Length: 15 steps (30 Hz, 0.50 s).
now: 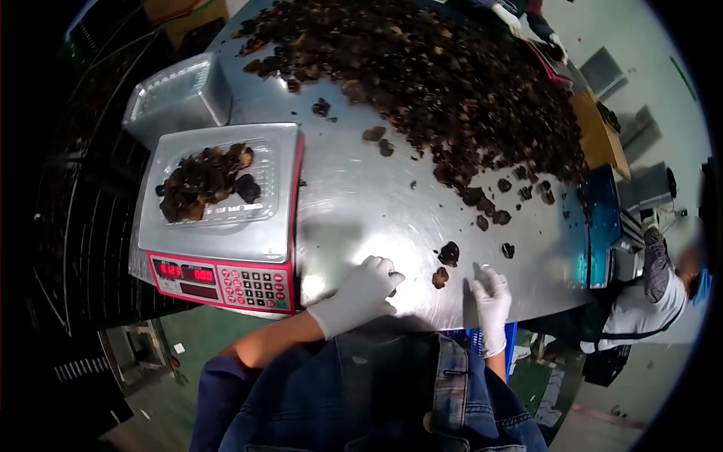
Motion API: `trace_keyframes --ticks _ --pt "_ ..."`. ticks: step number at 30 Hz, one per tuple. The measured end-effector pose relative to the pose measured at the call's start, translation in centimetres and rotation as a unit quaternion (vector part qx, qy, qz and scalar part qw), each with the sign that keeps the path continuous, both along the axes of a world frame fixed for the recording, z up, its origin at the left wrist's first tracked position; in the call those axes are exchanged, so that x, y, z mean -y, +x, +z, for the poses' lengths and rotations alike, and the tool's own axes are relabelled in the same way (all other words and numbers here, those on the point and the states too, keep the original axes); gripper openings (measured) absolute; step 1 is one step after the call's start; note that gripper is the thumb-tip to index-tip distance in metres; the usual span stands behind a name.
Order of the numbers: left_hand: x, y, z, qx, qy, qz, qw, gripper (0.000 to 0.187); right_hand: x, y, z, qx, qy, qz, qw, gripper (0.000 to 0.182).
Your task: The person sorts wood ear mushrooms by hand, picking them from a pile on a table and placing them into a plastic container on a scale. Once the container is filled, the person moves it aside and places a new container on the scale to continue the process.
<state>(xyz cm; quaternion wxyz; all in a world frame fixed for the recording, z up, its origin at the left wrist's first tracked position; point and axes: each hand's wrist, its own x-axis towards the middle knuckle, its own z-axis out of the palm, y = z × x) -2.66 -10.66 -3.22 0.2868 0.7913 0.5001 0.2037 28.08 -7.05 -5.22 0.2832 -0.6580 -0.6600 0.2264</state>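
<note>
My left hand [360, 296], in a white glove, is low over the metal table [346, 196] just right of the scale, its fingers curled round a small dark piece that barely shows. Near the table's front edge, my right hand [492, 305], gloved too, has its fingers apart with nothing in them. Two loose dark pieces [449, 254] lie between and beyond the hands. On the red and silver scale [275, 203] rests a clear plastic tray [267, 154] holding brown-black fungus-like pieces [203, 181].
A large heap of dark pieces [422, 75] covers the far side of the table. Stacked clear trays [181, 94] stand behind the scale. A co-worker [640, 309] is at the right, and another person's gloved hands [512, 21] are at the top. A blue bin [602, 211] stands at the right edge.
</note>
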Motion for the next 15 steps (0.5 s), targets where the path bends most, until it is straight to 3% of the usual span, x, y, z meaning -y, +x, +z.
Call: trace_keyframes --ticks 3,5,7,8,9,10,11,12,13,15 --pt "-0.7 1.8 -3.5 -0.089 0.023 -0.065 0.994 0.025 1.0 -2.4 1.5 0.028 -0.034 0.055 0.998 0.076" --pt "-1.2 2.2 -3.2 -0.063 0.027 -0.033 0.997 0.024 0.0 -4.0 1.9 0.082 -0.038 0.087 0.992 0.097" --pt "-1.5 2.8 -3.3 -0.038 0.031 0.005 0.999 0.024 -1.3 -5.5 2.3 0.100 -0.008 0.134 0.986 0.089" --pt "-1.9 3.5 -3.7 0.061 0.034 0.052 0.996 0.025 -1.9 -6.0 2.4 0.114 -0.010 0.155 0.981 0.083" --pt "-2.3 4.2 -3.8 0.161 0.039 0.098 0.981 0.027 -2.4 -6.1 2.3 0.112 -0.004 0.165 0.980 0.064" --pt "-2.6 4.8 -3.9 0.158 0.041 0.099 0.982 0.027 -2.8 -6.1 1.9 0.112 0.001 0.175 0.978 0.045" --pt "-2.8 5.4 -3.9 0.263 -0.118 0.123 0.950 0.033 -3.1 -6.0 0.8 0.043 -0.013 0.151 0.988 0.034" --pt "-3.0 5.9 -3.8 0.358 -0.272 0.142 0.882 0.039 -3.4 -5.4 -0.6 0.035 0.026 0.140 0.989 0.026" --pt "-3.2 6.2 -3.6 0.357 -0.269 0.141 0.883 0.039 -3.5 -5.3 -0.9 -0.008 0.030 0.125 0.992 0.024" --pt "-3.3 6.7 -2.7 0.483 -0.395 0.172 0.762 0.039 -3.3 -5.9 -0.2 -0.104 0.024 0.104 0.989 0.022"
